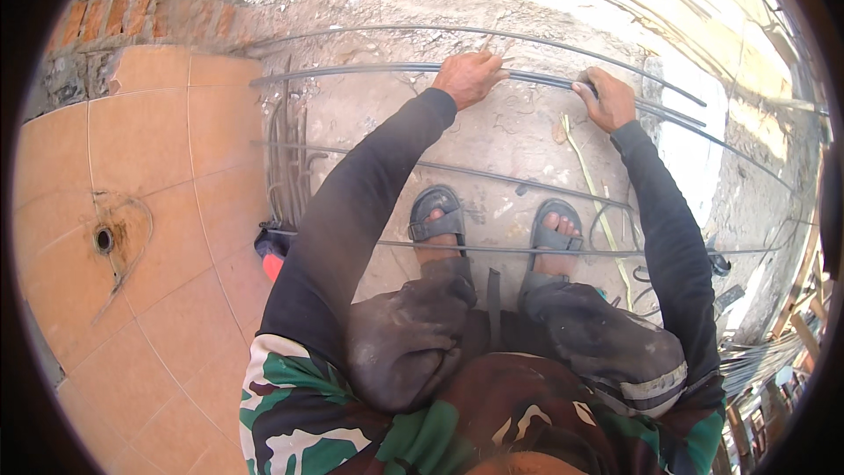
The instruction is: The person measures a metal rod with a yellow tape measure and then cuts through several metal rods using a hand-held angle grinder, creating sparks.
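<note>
A small bundle of long steel rebar rods (541,79) runs left to right in front of me. My left hand (471,79) is closed around it near the middle, knuckles up. Farther right, my right hand (607,98) grips the same rods, thumb and fingers curled over them. Just beyond the bundle lies a single curved rod (396,28). Nearer my feet, another rod (519,179) and a thin rod (492,249) cross the ground. How many rods sit inside each fist is hidden by the fingers.
Orange floor tiles (149,237) with a round drain hole (104,240) spread on the left. Short bent rods (286,158) lie along the tile edge. A pale strip (589,154) lies between my arms. Broken brickwork (105,18) stands at upper left, wire bundles (756,365) at lower right.
</note>
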`<control>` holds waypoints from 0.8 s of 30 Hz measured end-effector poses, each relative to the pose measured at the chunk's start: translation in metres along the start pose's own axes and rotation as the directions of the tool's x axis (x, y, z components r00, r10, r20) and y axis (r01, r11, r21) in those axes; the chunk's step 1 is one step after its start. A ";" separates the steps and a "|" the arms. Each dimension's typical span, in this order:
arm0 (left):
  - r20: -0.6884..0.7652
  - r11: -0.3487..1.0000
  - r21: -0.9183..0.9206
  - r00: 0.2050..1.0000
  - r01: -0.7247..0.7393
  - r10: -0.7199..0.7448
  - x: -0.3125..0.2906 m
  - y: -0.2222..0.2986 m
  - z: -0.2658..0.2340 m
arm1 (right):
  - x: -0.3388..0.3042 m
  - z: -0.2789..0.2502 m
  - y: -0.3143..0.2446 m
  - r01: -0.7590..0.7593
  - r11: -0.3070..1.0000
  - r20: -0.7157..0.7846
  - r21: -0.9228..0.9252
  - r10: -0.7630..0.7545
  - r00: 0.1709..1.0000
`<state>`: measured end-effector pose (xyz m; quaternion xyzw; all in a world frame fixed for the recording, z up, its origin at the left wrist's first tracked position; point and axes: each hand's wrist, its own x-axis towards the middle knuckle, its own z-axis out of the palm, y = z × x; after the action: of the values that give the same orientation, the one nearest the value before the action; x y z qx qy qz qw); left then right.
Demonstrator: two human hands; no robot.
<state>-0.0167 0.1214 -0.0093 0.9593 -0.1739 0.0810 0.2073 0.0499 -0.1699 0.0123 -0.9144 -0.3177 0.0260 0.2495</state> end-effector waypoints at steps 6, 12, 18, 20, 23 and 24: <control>-0.078 0.995 0.088 0.996 -0.039 0.046 -0.005 0.000 0.004 | -0.004 0.002 -0.003 0.085 0.996 -0.096 -0.041 -0.088 0.992; -0.100 0.985 0.152 0.990 -0.079 0.095 -0.007 -0.002 0.005 | -0.003 0.001 -0.001 0.105 0.994 -0.073 -0.010 -0.106 0.992; 0.017 0.996 0.088 1.000 0.007 -0.008 -0.006 0.001 -0.003 | 0.003 -0.004 0.002 0.065 0.998 0.075 -0.013 -0.064 0.995; -0.017 0.999 0.038 1.000 0.011 -0.010 -0.005 0.001 0.000 | 0.003 -0.002 0.003 0.027 0.996 0.106 -0.085 -0.018 0.994; 0.018 1.000 0.004 0.999 0.029 -0.029 -0.002 -0.001 0.004 | 0.005 -0.001 0.004 -0.030 0.980 0.167 -0.198 0.064 0.984; 0.000 0.999 0.033 1.000 0.003 -0.003 -0.002 -0.002 0.005 | 0.006 -0.003 0.001 -0.018 0.977 0.182 -0.214 0.058 0.982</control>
<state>-0.0175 0.1214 -0.0150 0.9629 -0.1710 0.0833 0.1915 0.0558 -0.1689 0.0154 -0.9351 -0.3233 0.0828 0.1194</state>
